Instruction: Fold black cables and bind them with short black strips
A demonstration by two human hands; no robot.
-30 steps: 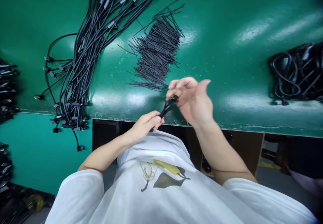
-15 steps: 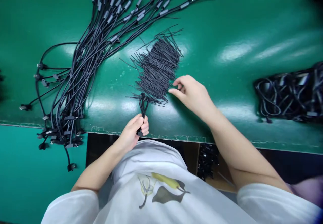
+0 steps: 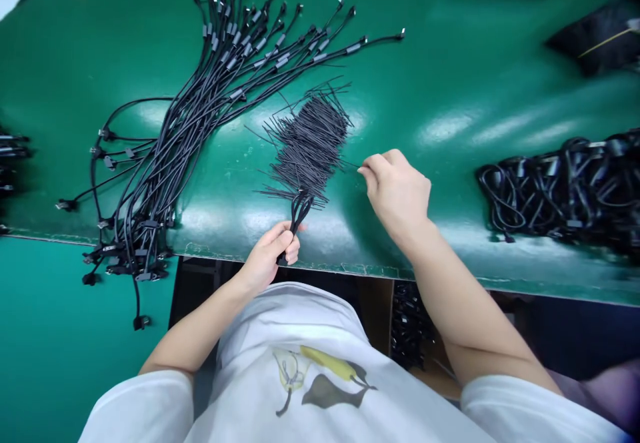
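Note:
My left hand (image 3: 273,251) is closed around a folded black cable (image 3: 300,211) near the table's front edge, its looped end sticking up past the fingers. Just beyond that loop lies a pile of thin black twist ties (image 3: 313,143). To the right of the pile, my right hand (image 3: 397,193) pinches the end of one black twist tie (image 3: 351,164) between thumb and fingertips. The tie points left toward the pile; whether its far end still touches the pile is hard to tell.
A large bunch of unfolded black cables (image 3: 185,130) spreads across the green table (image 3: 435,83) on the left, some plugs hanging over the edge. Bundled cables (image 3: 565,190) are heaped at the right. Below the table stands a box of black parts (image 3: 410,323).
My right hand has moved from the pile's edge a little to the right, now with a twist tie in its pinch. The left hand still holds the folded cable; the view has shifted.

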